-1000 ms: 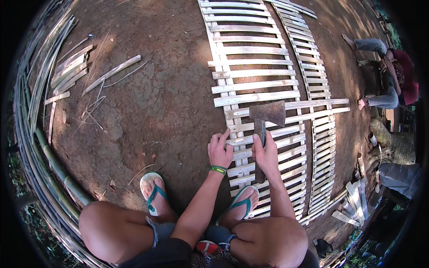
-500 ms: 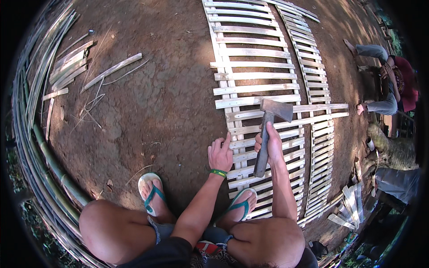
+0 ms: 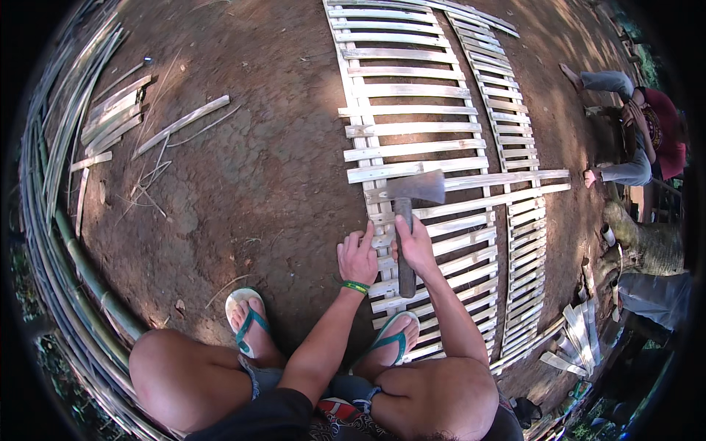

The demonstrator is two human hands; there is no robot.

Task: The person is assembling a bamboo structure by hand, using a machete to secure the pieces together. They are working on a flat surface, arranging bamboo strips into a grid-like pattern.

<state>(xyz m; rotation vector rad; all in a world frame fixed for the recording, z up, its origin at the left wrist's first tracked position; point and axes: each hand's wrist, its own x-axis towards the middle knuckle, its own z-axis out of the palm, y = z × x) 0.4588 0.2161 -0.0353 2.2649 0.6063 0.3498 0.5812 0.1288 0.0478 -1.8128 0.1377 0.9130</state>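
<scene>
My right hand (image 3: 418,248) is wrapped round the dark handle of a hatchet (image 3: 406,275). Its broad metal head lies over the left part of a bamboo slat panel (image 3: 413,153), blade edge toward the right, blunt end near the left rail. Whether the head touches the slats I cannot tell. At the panel's left edge, my left hand (image 3: 357,256) has its index finger stretched to the rail and its other fingers curled. What these fingers grip, if anything, is hidden. A green band circles the left wrist.
A second, narrower slat panel (image 3: 523,228) lies alongside on the right. Loose bamboo pieces (image 3: 114,121) and long bamboo poles (image 3: 95,283) lie at left. My sandalled feet flank the panel's near left corner. Another person (image 3: 647,132) sits at the far right.
The hatchet has moved left and slightly down with my right hand, its head now closer to the left rail. My left hand stays at the panel's edge.
</scene>
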